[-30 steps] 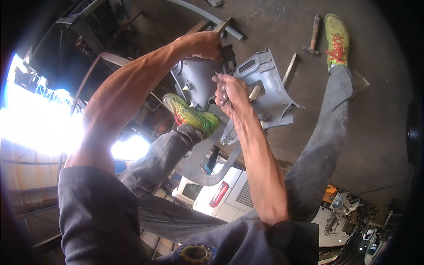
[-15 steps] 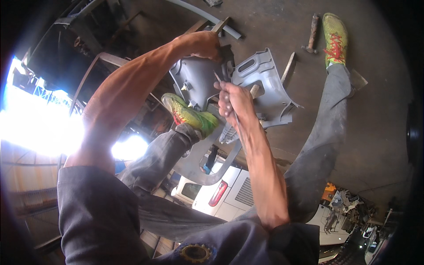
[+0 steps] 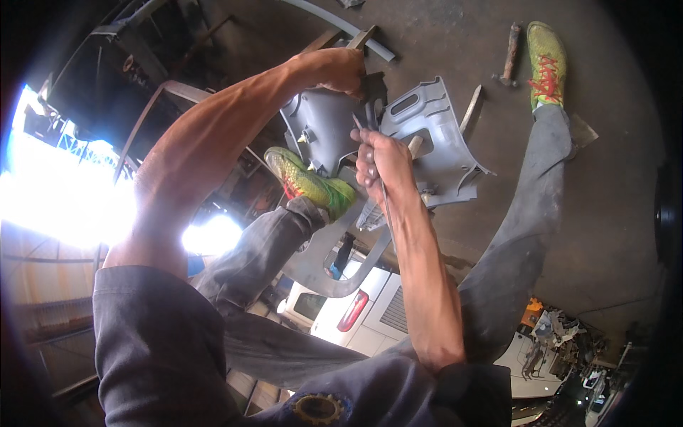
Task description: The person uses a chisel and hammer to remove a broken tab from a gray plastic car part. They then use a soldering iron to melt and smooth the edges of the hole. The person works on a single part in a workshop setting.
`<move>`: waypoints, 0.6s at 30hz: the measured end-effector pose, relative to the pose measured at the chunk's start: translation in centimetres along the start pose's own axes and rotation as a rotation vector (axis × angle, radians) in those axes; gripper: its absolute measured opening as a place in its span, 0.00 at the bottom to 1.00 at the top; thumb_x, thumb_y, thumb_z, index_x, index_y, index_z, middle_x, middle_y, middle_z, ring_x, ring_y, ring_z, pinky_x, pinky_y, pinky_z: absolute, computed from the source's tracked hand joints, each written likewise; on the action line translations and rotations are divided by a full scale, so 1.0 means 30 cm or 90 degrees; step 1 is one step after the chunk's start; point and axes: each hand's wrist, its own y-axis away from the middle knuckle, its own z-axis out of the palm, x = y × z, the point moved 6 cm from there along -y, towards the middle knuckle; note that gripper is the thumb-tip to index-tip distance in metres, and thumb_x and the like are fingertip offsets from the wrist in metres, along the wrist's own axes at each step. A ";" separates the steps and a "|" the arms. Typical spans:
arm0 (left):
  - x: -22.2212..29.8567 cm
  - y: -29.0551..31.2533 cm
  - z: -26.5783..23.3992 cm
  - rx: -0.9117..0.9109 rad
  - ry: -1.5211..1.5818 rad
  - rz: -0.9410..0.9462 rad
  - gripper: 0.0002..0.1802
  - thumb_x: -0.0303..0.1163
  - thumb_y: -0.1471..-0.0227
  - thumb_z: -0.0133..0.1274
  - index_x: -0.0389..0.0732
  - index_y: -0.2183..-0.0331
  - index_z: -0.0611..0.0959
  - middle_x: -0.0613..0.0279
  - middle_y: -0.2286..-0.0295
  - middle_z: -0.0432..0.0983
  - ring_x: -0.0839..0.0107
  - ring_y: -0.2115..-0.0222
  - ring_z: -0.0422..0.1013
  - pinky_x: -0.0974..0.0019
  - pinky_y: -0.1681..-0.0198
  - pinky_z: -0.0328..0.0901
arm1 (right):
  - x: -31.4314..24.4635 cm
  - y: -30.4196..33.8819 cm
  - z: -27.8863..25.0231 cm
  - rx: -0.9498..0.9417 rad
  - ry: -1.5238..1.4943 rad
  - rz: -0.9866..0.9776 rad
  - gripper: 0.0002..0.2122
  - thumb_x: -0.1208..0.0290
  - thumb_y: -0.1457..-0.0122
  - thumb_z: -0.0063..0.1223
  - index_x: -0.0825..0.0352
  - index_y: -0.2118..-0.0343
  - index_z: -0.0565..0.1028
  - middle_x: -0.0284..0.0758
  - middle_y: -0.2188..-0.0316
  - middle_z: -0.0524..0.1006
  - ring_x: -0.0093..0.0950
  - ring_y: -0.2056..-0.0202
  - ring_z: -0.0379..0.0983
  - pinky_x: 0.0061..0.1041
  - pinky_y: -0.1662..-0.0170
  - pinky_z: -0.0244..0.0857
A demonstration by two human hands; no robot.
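Note:
A grey moulded plastic panel [image 3: 324, 128] with pale clips on its surface is gripped at its far edge by my left hand [image 3: 345, 71], whose fingers are mostly hidden. Closed around a thin metal rod [image 3: 387, 206], my right hand [image 3: 384, 160] sits just nearer to me. The rod's pointed tip rises past my fingers beside the panel, and its shaft runs back along my forearm. Next to the tip is a dark grey piece [image 3: 375, 89], its shape partly covered. A second grey part [image 3: 434, 124] with slots and a large opening spreads to the right of my hands.
My left shoe [image 3: 306, 178] is close against the panel, while the right shoe [image 3: 548, 67] rests farther out on the floor. A rusty hammer [image 3: 511, 53] lies beside it. Wooden strips [image 3: 471, 107] and a curved grey tube [image 3: 348, 32] surround the parts. A white vehicle [image 3: 377, 306] stands behind me.
The whole scene has shifted slightly to the right in view. Both hands keep their grip, with hardly any visible movement against the parts.

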 end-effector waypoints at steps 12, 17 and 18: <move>-0.010 0.007 0.001 0.037 -0.014 0.023 0.18 0.39 0.58 0.61 0.39 0.64 0.85 0.51 0.72 0.80 0.59 0.68 0.77 0.56 0.64 0.69 | -0.009 -0.033 0.006 -0.002 -0.008 0.004 0.09 0.71 0.39 0.47 0.73 0.63 0.70 0.22 0.86 0.58 0.13 0.87 0.52 0.16 0.86 0.46; -0.041 -0.014 0.014 0.036 0.002 0.027 0.18 0.38 0.58 0.61 0.39 0.64 0.85 0.51 0.72 0.80 0.58 0.69 0.77 0.56 0.65 0.69 | 0.004 -0.054 0.019 -0.003 0.036 -0.013 0.09 0.71 0.38 0.46 0.73 0.63 0.71 0.22 0.86 0.58 0.13 0.87 0.52 0.16 0.86 0.47; -0.035 -0.009 0.011 0.027 0.017 0.012 0.18 0.38 0.58 0.61 0.38 0.64 0.85 0.51 0.72 0.80 0.58 0.69 0.77 0.57 0.65 0.69 | -0.004 -0.046 0.008 -0.010 0.033 -0.001 0.09 0.71 0.39 0.46 0.73 0.63 0.71 0.22 0.86 0.58 0.13 0.87 0.52 0.17 0.85 0.46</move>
